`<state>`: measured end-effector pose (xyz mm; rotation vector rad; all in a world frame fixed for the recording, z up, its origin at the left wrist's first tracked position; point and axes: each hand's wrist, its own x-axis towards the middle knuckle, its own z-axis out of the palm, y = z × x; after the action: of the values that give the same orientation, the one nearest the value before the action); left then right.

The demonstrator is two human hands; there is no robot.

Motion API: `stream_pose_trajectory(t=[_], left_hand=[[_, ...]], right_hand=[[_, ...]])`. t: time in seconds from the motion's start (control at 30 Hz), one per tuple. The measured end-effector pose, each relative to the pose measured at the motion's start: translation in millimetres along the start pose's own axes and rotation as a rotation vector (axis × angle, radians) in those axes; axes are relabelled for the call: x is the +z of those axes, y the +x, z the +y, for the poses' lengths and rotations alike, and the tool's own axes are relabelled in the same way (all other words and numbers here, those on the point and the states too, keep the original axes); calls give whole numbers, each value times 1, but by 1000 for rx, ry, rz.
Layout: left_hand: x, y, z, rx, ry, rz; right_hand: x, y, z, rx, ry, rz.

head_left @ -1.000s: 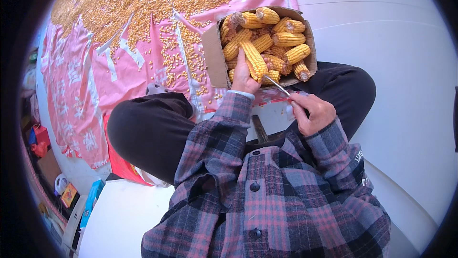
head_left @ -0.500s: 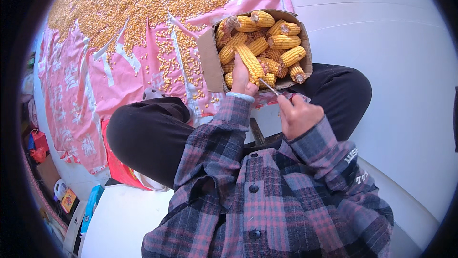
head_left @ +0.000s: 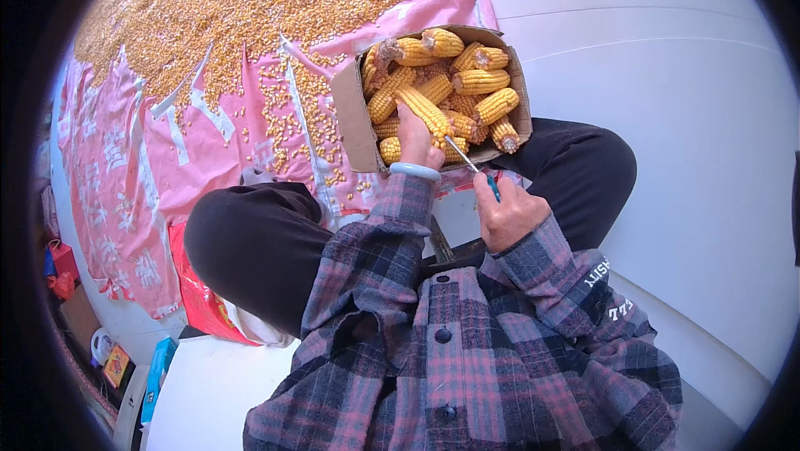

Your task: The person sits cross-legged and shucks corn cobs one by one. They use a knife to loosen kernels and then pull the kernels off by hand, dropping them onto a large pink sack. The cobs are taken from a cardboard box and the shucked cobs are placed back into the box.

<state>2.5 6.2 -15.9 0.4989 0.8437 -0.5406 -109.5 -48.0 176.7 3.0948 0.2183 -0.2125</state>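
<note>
My left hand (head_left: 419, 144) is closed around a yellow corn cob (head_left: 424, 112), held slantwise over the near left part of a cardboard box (head_left: 357, 124). In my right hand (head_left: 509, 211) is a screwdriver (head_left: 463, 156) with a thin metal shaft; a bit of its blue handle shows between the fingers. The shaft's tip meets the near end of the cob, though I cannot tell how deep it goes. Several other cobs (head_left: 481, 82) fill the box, most full of yellow kernels and some reddish-brown. A pale bangle (head_left: 415, 171) circles my left wrist.
Loose corn kernels (head_left: 250, 1) lie thickly on a pink cloth (head_left: 208, 151) at the far left. My bent legs (head_left: 250, 243) flank the box's near side. A red bag (head_left: 200, 293) lies by my left knee. Pale floor (head_left: 650, 76) spreads to the right.
The box and both hands sit slightly further left in view. My right hand has turned a little, so the screwdriver's blue handle now shows.
</note>
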Motion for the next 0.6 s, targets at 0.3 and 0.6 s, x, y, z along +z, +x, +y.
stream_pose_trajectory(t=[0.3, 0.6], left_hand=[[0, -2, -3, -5, 21, -19], [4, -6, 3, -39, -3, -8]], right_hand=[[2, 12, 43, 169, 506, -30], [16, 2, 15, 39, 177, 86]])
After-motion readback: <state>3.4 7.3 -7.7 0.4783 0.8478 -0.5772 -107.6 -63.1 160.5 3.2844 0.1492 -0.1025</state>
